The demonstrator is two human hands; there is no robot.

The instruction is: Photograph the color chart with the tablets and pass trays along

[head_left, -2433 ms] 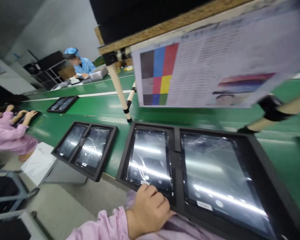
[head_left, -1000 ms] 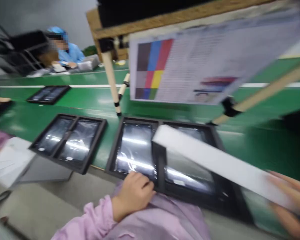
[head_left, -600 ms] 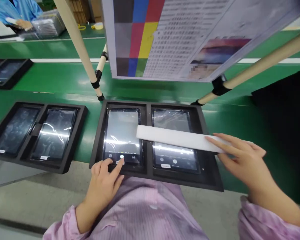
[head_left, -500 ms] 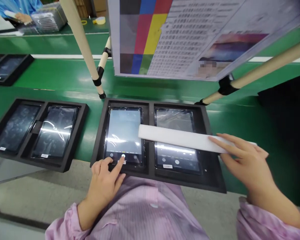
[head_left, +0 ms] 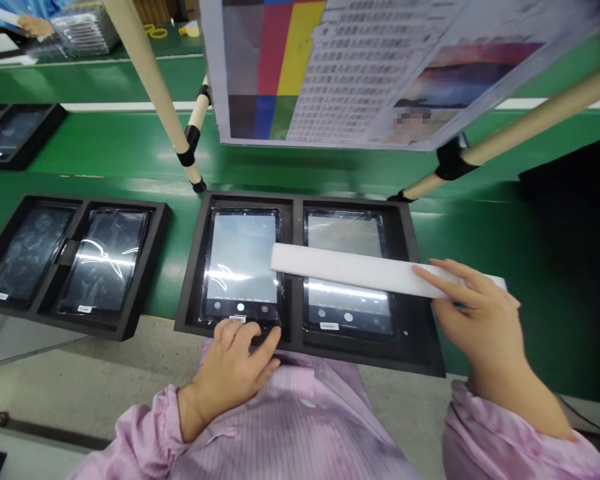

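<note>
White strip (head_left: 350,272) pinched at right end by right hand (head_left: 475,327) fingers; left hand (head_left: 233,370) fingers half-curled below left tablet (head_left: 241,257)

The big printed sheet with colour blocks (head_left: 360,67) runs off the top edge. Its rows of print are too small to read, and one patch near its lower edge is blurred out. The long white flat strip (head_left: 350,270) hides a band across the right-hand black tablet (head_left: 345,233), and the right hand (head_left: 473,320), clasped over the strip, covers its end. The left hand (head_left: 235,363) hides part of the black foam tray (head_left: 415,347) along its near rim. A blue sleeve (head_left: 15,8) is cut off at the top left corner.
</note>
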